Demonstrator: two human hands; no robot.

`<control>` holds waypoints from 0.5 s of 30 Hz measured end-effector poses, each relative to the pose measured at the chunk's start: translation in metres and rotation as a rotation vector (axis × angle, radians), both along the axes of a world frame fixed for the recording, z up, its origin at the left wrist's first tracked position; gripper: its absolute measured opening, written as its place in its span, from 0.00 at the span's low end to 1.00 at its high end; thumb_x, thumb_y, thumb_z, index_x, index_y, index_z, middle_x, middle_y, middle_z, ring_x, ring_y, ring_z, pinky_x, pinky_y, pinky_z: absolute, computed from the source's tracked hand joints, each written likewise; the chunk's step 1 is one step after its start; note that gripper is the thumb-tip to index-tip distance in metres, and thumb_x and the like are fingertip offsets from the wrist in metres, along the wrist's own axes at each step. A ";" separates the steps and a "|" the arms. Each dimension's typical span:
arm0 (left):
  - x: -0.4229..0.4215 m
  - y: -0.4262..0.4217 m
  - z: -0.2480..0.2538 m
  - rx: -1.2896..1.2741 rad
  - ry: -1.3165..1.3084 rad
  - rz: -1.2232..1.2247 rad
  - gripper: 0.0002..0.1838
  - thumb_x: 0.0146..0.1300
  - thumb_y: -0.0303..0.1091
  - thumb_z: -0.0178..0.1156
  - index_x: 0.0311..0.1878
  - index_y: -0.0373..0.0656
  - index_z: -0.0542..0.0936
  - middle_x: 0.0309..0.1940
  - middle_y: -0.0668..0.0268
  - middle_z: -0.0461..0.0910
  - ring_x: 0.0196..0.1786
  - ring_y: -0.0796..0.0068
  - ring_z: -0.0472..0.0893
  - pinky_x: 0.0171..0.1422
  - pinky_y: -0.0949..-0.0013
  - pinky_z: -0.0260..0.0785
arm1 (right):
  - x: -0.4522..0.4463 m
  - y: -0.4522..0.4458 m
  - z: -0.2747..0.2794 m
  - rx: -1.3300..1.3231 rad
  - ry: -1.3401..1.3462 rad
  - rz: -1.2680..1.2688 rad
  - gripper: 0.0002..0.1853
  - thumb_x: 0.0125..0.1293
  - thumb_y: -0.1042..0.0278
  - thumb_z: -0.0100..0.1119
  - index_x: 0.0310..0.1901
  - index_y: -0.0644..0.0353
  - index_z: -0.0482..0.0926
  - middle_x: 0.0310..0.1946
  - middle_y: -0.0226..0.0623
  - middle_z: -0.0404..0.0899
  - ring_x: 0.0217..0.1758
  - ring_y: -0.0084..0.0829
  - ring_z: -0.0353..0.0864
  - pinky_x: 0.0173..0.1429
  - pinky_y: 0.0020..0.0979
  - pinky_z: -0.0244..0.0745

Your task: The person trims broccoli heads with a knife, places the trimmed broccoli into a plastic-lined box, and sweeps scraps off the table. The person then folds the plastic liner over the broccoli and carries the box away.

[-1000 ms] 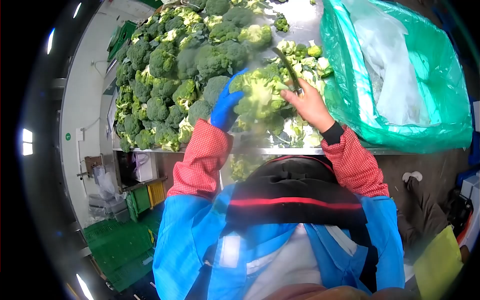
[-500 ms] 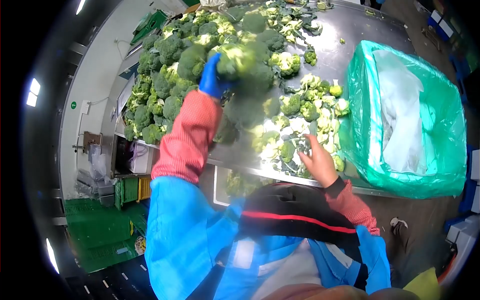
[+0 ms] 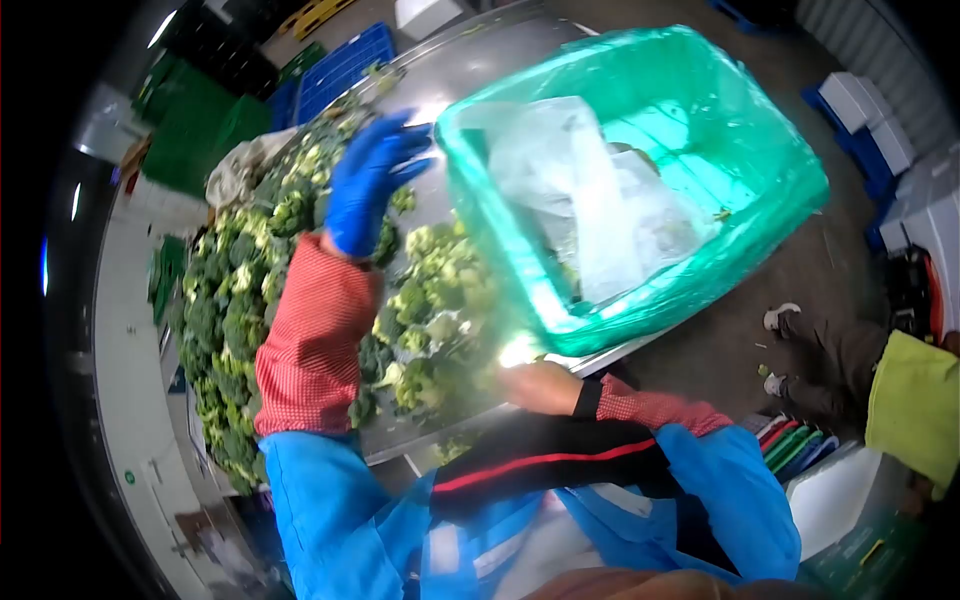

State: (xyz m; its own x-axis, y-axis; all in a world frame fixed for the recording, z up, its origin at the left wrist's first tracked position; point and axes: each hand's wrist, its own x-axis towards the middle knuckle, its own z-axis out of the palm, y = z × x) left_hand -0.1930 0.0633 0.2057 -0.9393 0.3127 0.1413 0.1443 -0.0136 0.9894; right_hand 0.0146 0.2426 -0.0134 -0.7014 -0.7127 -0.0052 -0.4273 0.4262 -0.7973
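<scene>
Beside the green bag (image 3: 770, 215), the gloved left hand (image 3: 370, 185) is spread above broccoli (image 3: 235, 340); the right hand (image 3: 540, 388) is blurred, its grip impossible to tell.

Person (image 3: 850, 365) in yellow-green garment (image 3: 912, 405) at right; white boxes (image 3: 856, 102) on blue pallet (image 3: 862, 160); yellow pallet (image 3: 316, 15).

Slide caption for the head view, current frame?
Gloved left hand over broccoli on a metal table, bare right hand near its edge, open green plastic bag alongside.

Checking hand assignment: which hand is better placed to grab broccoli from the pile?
Left, probably: the left hand is open, beside the broccoli pile. The right hand is farther off, near the green bag.
</scene>
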 end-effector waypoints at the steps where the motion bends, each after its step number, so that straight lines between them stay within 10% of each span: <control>1: -0.010 0.037 -0.002 -0.036 -0.013 -0.170 0.22 0.73 0.37 0.50 0.66 0.37 0.69 0.57 0.54 0.78 0.59 0.63 0.78 0.63 0.63 0.71 | 0.000 0.009 0.007 -0.029 -0.015 0.006 0.14 0.69 0.57 0.53 0.46 0.59 0.72 0.27 0.51 0.79 0.33 0.53 0.82 0.36 0.50 0.76; 5: -0.026 0.179 -0.014 -0.351 0.033 -0.666 0.31 0.61 0.38 0.67 0.66 0.44 0.70 0.56 0.57 0.78 0.60 0.64 0.76 0.66 0.65 0.68 | 0.007 0.042 -0.009 -0.041 0.003 -0.071 0.15 0.67 0.58 0.54 0.49 0.59 0.74 0.32 0.50 0.81 0.35 0.52 0.82 0.41 0.50 0.77; 7: -0.040 0.219 -0.039 -0.862 0.568 -0.757 0.47 0.50 0.50 0.74 0.73 0.53 0.62 0.67 0.53 0.67 0.67 0.54 0.70 0.68 0.56 0.66 | 0.007 0.063 -0.013 0.067 -0.028 -0.087 0.16 0.66 0.58 0.55 0.49 0.59 0.76 0.35 0.50 0.81 0.35 0.51 0.82 0.43 0.51 0.77; 10: -0.041 0.226 -0.049 -1.596 0.709 -0.736 0.64 0.36 0.56 0.78 0.77 0.62 0.50 0.75 0.47 0.50 0.73 0.44 0.59 0.72 0.52 0.61 | 0.015 0.097 -0.027 0.047 0.066 -0.206 0.13 0.63 0.59 0.57 0.45 0.54 0.81 0.37 0.45 0.82 0.37 0.47 0.83 0.40 0.46 0.78; 15: -0.050 0.164 -0.094 -1.817 0.474 -0.768 0.72 0.34 0.51 0.80 0.78 0.67 0.38 0.74 0.41 0.49 0.71 0.39 0.61 0.71 0.47 0.61 | 0.017 0.130 -0.043 0.056 -0.010 -0.183 0.14 0.64 0.57 0.56 0.45 0.58 0.78 0.32 0.48 0.81 0.34 0.48 0.82 0.39 0.48 0.77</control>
